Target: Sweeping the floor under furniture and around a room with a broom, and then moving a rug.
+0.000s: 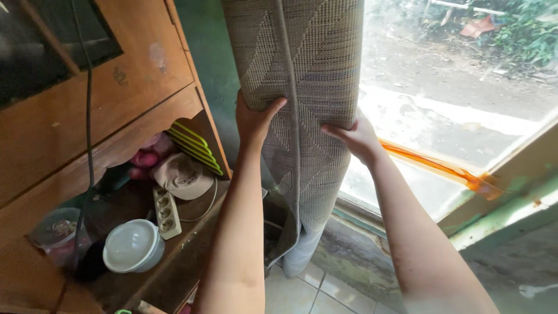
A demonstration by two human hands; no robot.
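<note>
A rolled grey woven mat [302, 70] with a chevron pattern stands upright before me, its lower end near the tiled floor. My left hand [254, 120] grips its left side, thumb across the front. My right hand [357, 138] holds its right side at about the same height, fingers pressed onto the weave. Both arms reach up from the bottom of the view.
A wooden cabinet [145, 75] stands at left; its shelf holds a white bowl [132, 246], a power strip [165, 211], a beige cap [185, 175] and a plastic container [57, 231]. A black cable [89, 116] hangs down. An open doorway [442, 128] shows ground outside.
</note>
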